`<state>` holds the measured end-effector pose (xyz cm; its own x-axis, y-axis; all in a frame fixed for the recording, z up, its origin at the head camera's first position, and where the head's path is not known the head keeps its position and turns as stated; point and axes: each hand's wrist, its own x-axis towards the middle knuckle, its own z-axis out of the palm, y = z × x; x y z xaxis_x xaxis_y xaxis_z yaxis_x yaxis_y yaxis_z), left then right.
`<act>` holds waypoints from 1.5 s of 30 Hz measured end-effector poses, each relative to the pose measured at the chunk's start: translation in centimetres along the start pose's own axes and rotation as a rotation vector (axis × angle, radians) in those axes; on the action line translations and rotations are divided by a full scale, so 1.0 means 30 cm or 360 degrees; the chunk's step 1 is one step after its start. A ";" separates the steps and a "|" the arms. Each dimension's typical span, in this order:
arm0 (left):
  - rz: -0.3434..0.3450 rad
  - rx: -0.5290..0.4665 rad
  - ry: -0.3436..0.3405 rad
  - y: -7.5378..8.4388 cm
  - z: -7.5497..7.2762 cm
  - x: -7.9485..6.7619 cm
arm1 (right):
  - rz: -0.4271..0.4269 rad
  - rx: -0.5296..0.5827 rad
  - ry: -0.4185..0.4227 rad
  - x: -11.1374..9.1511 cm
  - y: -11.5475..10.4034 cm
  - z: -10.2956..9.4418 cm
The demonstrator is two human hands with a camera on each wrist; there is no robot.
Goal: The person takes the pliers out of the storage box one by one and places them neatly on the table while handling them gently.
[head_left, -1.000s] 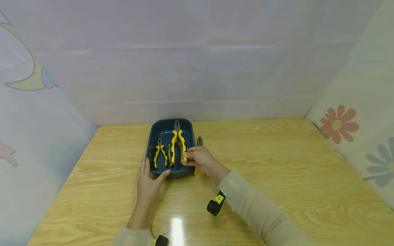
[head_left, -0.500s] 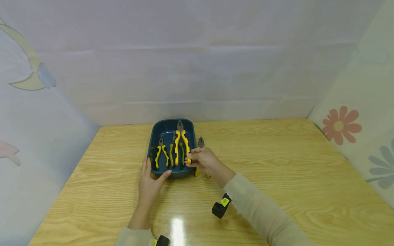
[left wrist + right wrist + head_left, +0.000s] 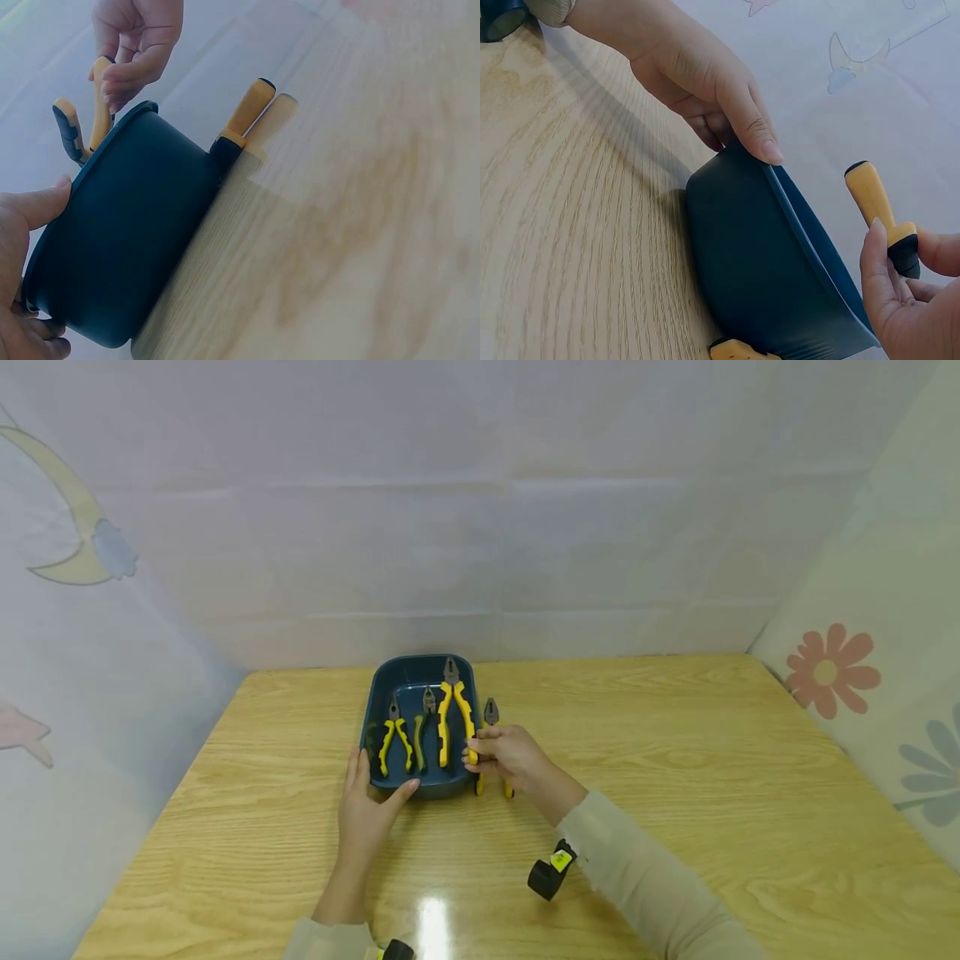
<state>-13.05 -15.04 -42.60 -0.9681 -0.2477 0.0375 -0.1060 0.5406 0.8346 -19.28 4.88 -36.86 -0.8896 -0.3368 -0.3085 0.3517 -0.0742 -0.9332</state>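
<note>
Head view: the right hand (image 3: pixel 513 756) has its grip clamped on metal pliers (image 3: pixel 443 727), curved-handled, at the smooth plastic tub's (image 3: pixel 442 791) three o'clock; the left hand (image 3: pixel 366 810) grips its rounded seven o'clock corner.

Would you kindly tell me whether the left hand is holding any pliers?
No, the left hand grips the blue bin, while the right hand holds yellow-handled pliers.
</note>
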 end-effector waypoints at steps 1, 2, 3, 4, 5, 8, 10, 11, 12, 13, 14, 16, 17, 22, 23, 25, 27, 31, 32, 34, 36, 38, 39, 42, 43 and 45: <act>0.0003 -0.0003 -0.0001 -0.001 0.000 0.000 | 0.0004 0.0004 0.0000 -0.001 -0.001 -0.003; 0.0005 -0.0003 -0.0002 0.000 0.000 0.000 | 0.0003 0.0007 -0.0003 -0.003 -0.001 -0.005; 0.0009 -0.0002 -0.0003 0.000 0.000 -0.001 | 0.0000 0.0004 -0.0007 -0.004 0.000 -0.007; 0.0012 -0.0004 -0.0003 0.001 0.000 -0.001 | -0.0002 -0.0001 -0.0012 -0.005 0.000 -0.009; 0.0013 -0.0002 -0.0005 0.001 0.000 -0.002 | -0.0005 -0.0006 -0.0015 -0.007 0.002 -0.011; 0.0010 0.0002 -0.0009 0.002 -0.001 -0.006 | -0.0012 -0.0010 -0.0023 -0.012 0.002 -0.017; 0.0003 -0.0005 -0.0010 0.002 -0.002 -0.008 | -0.0010 -0.0002 -0.0016 -0.015 0.002 -0.021; 0.0001 -0.0005 -0.0007 0.002 -0.003 -0.009 | -0.0009 0.0004 -0.0014 -0.016 0.001 -0.022; -0.0002 -0.0006 -0.0003 0.002 -0.004 -0.010 | -0.0014 0.0004 -0.0018 -0.017 0.000 -0.024; -0.0001 -0.0007 0.0003 0.001 -0.004 -0.010 | -0.0015 0.0010 -0.0019 -0.018 -0.001 -0.026; -0.0001 -0.0005 0.0008 0.000 -0.005 -0.010 | -0.0016 0.0016 -0.0018 -0.019 -0.002 -0.027; 0.0000 0.0003 0.0017 -0.002 -0.006 -0.009 | -0.0011 0.0030 -0.0018 -0.020 -0.003 -0.030; 0.0000 0.0008 0.0019 -0.003 -0.007 -0.009 | -0.0013 0.0034 -0.0024 -0.021 -0.003 -0.032; 0.0002 0.0014 0.0020 -0.007 -0.010 -0.009 | 0.0001 0.0084 -0.0012 -0.024 -0.005 -0.039; 0.0000 0.0013 0.0019 -0.008 -0.010 -0.009 | 0.0000 0.0090 -0.0015 -0.024 -0.005 -0.041; 0.0000 0.0012 0.0021 -0.008 -0.010 -0.009 | -0.0012 0.0086 -0.0019 -0.026 -0.004 -0.047; -0.0007 0.0008 0.0019 -0.006 -0.010 -0.009 | -0.0024 0.0072 -0.0027 -0.027 -0.004 -0.053; -0.0024 0.0001 0.0009 -0.001 -0.010 -0.005 | -0.0041 0.0045 -0.0030 -0.032 -0.007 -0.066; -0.0027 0.0000 0.0007 0.000 -0.010 -0.004 | -0.0047 0.0034 -0.0032 -0.033 -0.007 -0.069; -0.0023 -0.0002 0.0008 0.002 -0.011 -0.001 | -0.0064 0.0013 -0.0039 -0.033 -0.008 -0.075; -0.0012 -0.0001 0.0009 0.003 -0.010 0.001 | -0.0081 -0.0012 -0.0048 -0.033 -0.008 -0.081; 0.0001 -0.0002 0.0011 0.003 -0.009 0.003 | -0.0096 -0.0031 -0.0057 -0.032 -0.005 -0.088; 0.0006 0.0000 0.0012 0.003 -0.008 0.003 | -0.0097 -0.0041 -0.0060 -0.033 -0.004 -0.090; 0.0013 0.0001 0.0006 0.004 -0.006 0.002 | -0.0096 -0.0055 -0.0053 -0.036 -0.001 -0.097; 0.0013 0.0003 0.0003 0.005 -0.005 0.001 | -0.0094 -0.0058 -0.0051 -0.038 0.000 -0.099; 0.0012 0.0001 -0.0001 0.005 -0.005 0.000 | -0.0090 -0.0071 -0.0042 -0.041 0.001 -0.103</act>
<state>-13.02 -15.07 -42.39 -0.9690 -0.2433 0.0432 -0.0992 0.5431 0.8338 -19.08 8.19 -37.06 -0.8996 -0.3579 -0.2504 0.2870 -0.0521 -0.9565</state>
